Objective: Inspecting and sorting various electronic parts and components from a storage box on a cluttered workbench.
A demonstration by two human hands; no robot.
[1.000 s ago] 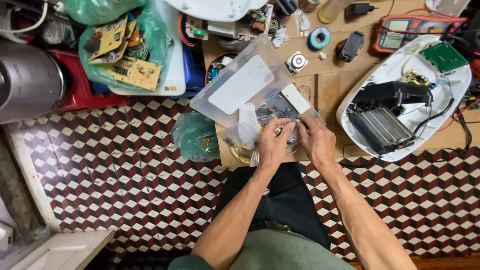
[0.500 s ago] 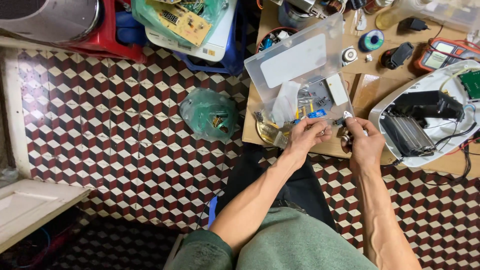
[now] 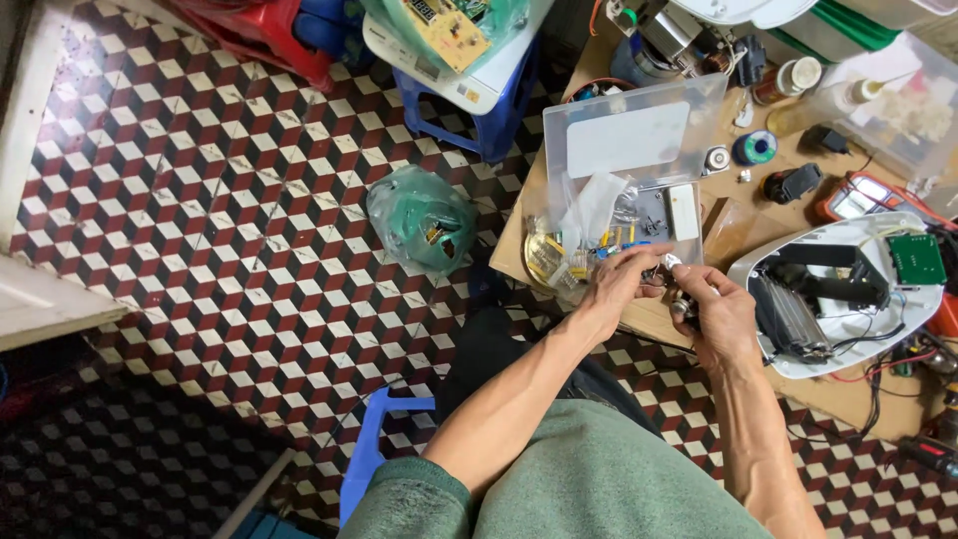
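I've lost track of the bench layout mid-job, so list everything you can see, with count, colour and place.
Small metal part: one, silvery, pinched between both hands' fingertips.
Clear plastic parts box: one, lid up, on the wooden workbench just beyond the hands.
Open white appliance shell: one, white with black innards, right of the hands.
Green circuit board: one, inside that shell.
Solder spool: one, blue-green, behind the box.
Orange-edged meter: one, far right of bench.
Green plastic bag: one, on the checked tile floor, left of the bench.
Blue plastic stool: one, top centre, carrying a white tray.
Left hand: one, fingers closed on the part.
Right hand: one, also gripping it.
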